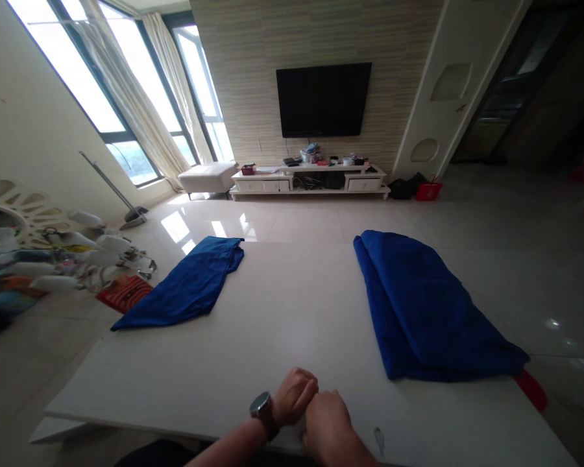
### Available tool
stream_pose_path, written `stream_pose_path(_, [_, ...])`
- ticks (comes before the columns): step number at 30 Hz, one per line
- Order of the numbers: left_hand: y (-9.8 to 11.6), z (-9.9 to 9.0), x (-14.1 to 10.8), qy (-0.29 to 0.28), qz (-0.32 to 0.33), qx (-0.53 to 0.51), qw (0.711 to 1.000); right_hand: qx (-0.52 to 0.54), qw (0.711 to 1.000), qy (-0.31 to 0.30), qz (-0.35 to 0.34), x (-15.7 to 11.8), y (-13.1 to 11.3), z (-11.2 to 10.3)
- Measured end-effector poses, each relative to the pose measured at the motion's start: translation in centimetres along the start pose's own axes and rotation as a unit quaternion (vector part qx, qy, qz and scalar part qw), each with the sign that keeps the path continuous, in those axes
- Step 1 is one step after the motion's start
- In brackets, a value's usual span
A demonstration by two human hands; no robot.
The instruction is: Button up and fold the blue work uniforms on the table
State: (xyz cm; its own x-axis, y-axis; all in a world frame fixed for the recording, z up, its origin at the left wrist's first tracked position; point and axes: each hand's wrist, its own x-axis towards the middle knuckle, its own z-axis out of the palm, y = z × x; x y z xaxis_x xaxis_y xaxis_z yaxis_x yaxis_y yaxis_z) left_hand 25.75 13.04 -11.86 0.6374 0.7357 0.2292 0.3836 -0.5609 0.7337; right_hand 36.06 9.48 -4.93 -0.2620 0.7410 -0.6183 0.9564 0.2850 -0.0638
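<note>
My left hand (296,394), with a round-faced watch (261,405) on its wrist, is curled closed above the near edge of a white table (292,305). Against it rests my right hand (327,418), also closed in a fist; nothing shows between the fingers of either. A folded blue cloth (189,282) lies along the table's left side. On the right side is a larger blue cloth (428,311), folded in layers, its far right corner reaching the table's edge. Both cloths are apart from my hands.
Past the table, a low white TV cabinet (263,185) holds small items under a wall-mounted television (324,100). A white bench (207,178) stands by the windows. At left are a red patterned bag (126,292) and a cluttered lamp-like fixture (97,250). Something red (533,389) shows below the table's right edge.
</note>
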Motion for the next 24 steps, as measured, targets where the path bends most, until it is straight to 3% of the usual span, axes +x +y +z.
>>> stream_pose_path(5, [1.4,-1.8,1.1,-0.058,-0.084,-0.040,0.994,0.106,0.994,-0.001,0.008,-2.8,1.6,-2.2])
stream_pose_path(9, [1.1,-1.6,0.8,-0.122,-0.119,-0.023,0.985,0.091,0.995,-0.021,-0.019,-3.6,1.6,-2.9])
stream_pose_path(12, [0.5,-1.4,0.4,-0.121,-0.079,-0.014,0.989,0.074,0.996,-0.026,-0.047,-3.4,0.7,-2.7])
stream_pose_path(17, [0.0,-0.6,0.3,-0.076,0.034,-0.020,0.996,0.048,0.998,-0.022,-0.029,-2.9,-0.9,-1.3])
stream_pose_path(24, [-0.7,0.2,0.3,-0.043,0.060,-0.036,0.997,-0.003,0.999,-0.019,-0.034,-2.7,-1.5,-1.4])
